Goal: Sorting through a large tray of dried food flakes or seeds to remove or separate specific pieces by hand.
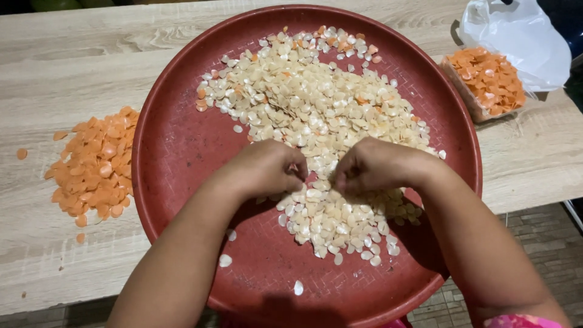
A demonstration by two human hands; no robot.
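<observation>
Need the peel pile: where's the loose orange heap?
Head view: the orange heap lies on the table, just outside the red tray, on the left hand side.

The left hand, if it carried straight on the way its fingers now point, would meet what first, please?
Most likely the right hand: the left hand points rightward at it across a small gap, low over the pale seeds.

Bright, even light falls from overhead; soft shadows pool beneath the forearms at the lower edge. Focus is sharp throughout, with mild glare on the white plastic bag (516,36).
</observation>
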